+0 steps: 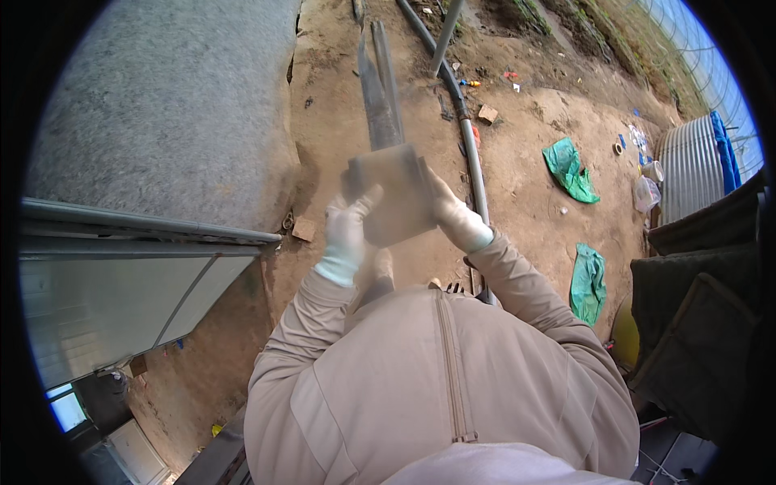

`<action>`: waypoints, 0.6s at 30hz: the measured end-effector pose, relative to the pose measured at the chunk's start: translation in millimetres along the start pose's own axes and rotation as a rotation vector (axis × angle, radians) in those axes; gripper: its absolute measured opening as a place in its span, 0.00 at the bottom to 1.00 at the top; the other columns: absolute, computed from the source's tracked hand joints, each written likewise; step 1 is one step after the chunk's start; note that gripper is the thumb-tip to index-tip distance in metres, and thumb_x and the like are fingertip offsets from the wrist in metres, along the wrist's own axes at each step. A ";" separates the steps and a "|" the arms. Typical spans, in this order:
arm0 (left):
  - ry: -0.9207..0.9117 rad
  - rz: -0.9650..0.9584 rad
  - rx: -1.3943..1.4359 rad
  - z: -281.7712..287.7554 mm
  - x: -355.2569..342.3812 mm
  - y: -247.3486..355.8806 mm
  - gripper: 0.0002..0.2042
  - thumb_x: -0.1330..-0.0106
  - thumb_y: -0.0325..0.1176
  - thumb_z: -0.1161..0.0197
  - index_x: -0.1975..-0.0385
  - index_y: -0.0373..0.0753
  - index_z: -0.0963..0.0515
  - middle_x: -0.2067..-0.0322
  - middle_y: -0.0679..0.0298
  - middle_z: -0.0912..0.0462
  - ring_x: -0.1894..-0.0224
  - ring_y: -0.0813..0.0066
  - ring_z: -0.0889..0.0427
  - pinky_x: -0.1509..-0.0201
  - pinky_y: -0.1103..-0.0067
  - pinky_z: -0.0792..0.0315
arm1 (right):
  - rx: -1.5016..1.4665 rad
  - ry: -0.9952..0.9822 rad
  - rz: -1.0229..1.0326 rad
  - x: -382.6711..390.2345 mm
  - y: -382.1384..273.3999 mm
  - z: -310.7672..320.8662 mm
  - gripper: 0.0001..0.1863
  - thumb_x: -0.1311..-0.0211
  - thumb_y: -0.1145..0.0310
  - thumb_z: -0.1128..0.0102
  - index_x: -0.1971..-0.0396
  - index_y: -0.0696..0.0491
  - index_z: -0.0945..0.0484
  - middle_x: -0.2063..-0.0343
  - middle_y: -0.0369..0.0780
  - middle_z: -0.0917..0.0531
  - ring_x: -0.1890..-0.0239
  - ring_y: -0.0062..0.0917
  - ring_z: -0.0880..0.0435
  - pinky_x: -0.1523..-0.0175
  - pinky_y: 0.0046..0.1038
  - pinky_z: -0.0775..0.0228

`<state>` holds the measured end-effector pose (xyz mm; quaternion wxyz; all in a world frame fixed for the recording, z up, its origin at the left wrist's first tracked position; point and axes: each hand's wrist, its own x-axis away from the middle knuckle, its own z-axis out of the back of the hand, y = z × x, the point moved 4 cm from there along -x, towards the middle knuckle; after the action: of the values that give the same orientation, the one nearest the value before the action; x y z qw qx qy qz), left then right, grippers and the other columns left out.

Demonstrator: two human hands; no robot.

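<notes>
Between my hands is a squarish, dusty dark bundle (394, 194), blurred by motion. Stacked edges show along its far side, as if a flat strip were folded over on itself. A long dark flat strip (381, 97) runs away from its far edge along the ground, creased lengthwise; whether the two are one piece I cannot tell for sure. My left hand (349, 222), in a pale glove with a light blue cuff, grips the left side, thumb on top. Gloved the same way, my right hand (457, 213) holds the right edge, its fingertips hidden underneath.
A grey pipe (475, 166) lies on the dirt to the right, beyond it two green plastic sheets (572, 171). Left are a grey fabric-like surface (178, 97) and a metal rail (153, 218). Dark hanging cloth (695, 323) and corrugated metal (687, 166) stand at right.
</notes>
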<state>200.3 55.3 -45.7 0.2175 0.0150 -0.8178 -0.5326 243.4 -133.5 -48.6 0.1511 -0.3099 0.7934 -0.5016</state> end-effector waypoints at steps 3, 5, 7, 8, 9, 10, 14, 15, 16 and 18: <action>0.039 0.047 0.024 4.6 -14.0 -13.7 0.12 0.33 0.36 0.36 0.56 0.36 0.20 0.64 0.67 0.16 0.64 0.79 0.19 0.57 0.80 0.23 | 0.756 0.169 -0.011 1.7 -6.7 0.2 0.50 0.46 0.54 0.27 0.28 0.54 0.47 0.33 0.44 0.39 0.30 0.32 0.41 0.28 0.36 0.48; 0.001 0.039 0.074 7.4 -21.5 -21.5 0.12 0.33 0.37 0.36 0.56 0.36 0.20 0.64 0.66 0.16 0.65 0.78 0.18 0.58 0.79 0.23 | 0.585 0.137 -0.105 1.9 -6.4 -0.6 0.49 0.45 0.55 0.28 0.29 0.54 0.47 0.33 0.44 0.38 0.31 0.31 0.40 0.29 0.33 0.47; -0.003 0.161 0.063 9.8 -30.1 -35.3 0.13 0.33 0.38 0.36 0.56 0.36 0.20 0.64 0.65 0.16 0.65 0.77 0.18 0.58 0.78 0.22 | 0.375 0.121 -0.161 2.7 -2.3 2.2 0.46 0.42 0.56 0.31 0.29 0.55 0.46 0.34 0.42 0.37 0.32 0.29 0.39 0.30 0.31 0.45; 0.004 0.219 0.053 10.2 -33.2 -43.4 0.14 0.33 0.39 0.36 0.56 0.36 0.20 0.64 0.65 0.16 0.65 0.77 0.18 0.59 0.78 0.22 | 0.262 0.136 -0.112 1.9 1.8 4.0 0.44 0.40 0.55 0.33 0.30 0.55 0.45 0.34 0.42 0.37 0.32 0.28 0.39 0.31 0.30 0.44; -0.020 0.273 0.061 8.5 -36.1 -51.6 0.14 0.34 0.40 0.35 0.56 0.36 0.20 0.64 0.65 0.16 0.65 0.76 0.17 0.59 0.77 0.21 | 0.168 0.161 -0.120 2.7 10.1 7.3 0.42 0.38 0.55 0.35 0.30 0.55 0.44 0.35 0.42 0.37 0.33 0.27 0.38 0.31 0.29 0.44; -0.030 0.332 0.058 7.2 -38.0 -60.5 0.15 0.34 0.40 0.35 0.56 0.36 0.20 0.64 0.65 0.17 0.65 0.76 0.17 0.59 0.77 0.21 | 0.213 0.211 -0.152 6.9 19.4 14.9 0.37 0.34 0.54 0.41 0.31 0.56 0.42 0.38 0.40 0.31 0.37 0.25 0.32 0.34 0.27 0.39; 0.016 0.385 -0.026 7.1 -30.0 -98.8 0.20 0.38 0.44 0.32 0.56 0.32 0.20 0.63 0.62 0.17 0.63 0.74 0.18 0.57 0.76 0.24 | -0.058 0.312 -0.318 25.8 74.6 47.2 0.33 0.33 0.52 0.45 0.35 0.57 0.36 0.48 0.40 0.21 0.48 0.26 0.22 0.44 0.26 0.30; 0.027 0.344 -0.038 6.8 -28.0 -109.2 0.22 0.39 0.44 0.31 0.57 0.30 0.20 0.63 0.60 0.17 0.63 0.72 0.18 0.57 0.76 0.25 | -0.109 0.323 -0.369 32.6 90.3 53.8 0.31 0.33 0.52 0.45 0.37 0.57 0.34 0.48 0.40 0.21 0.48 0.27 0.22 0.45 0.27 0.30; -0.051 0.290 -0.017 4.8 -19.7 -121.5 0.19 0.39 0.46 0.30 0.57 0.39 0.20 0.62 0.66 0.17 0.58 0.77 0.21 0.50 0.79 0.29 | -0.169 0.314 -0.391 38.1 104.7 59.6 0.30 0.33 0.52 0.45 0.39 0.57 0.32 0.48 0.41 0.21 0.48 0.28 0.22 0.45 0.28 0.29; -0.078 0.357 -0.265 6.1 -4.6 -156.5 0.36 0.42 0.48 0.29 0.40 0.33 0.37 0.46 0.58 0.27 0.44 0.68 0.28 0.40 0.75 0.33 | -0.253 0.314 -0.517 54.6 129.4 74.8 0.27 0.33 0.52 0.45 0.43 0.56 0.28 0.49 0.42 0.20 0.48 0.30 0.21 0.45 0.31 0.28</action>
<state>169.8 -5.9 -186.7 0.2764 -0.1792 -0.7381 -0.5888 199.0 -181.7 -193.5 -0.1453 -0.4362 0.7582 -0.4623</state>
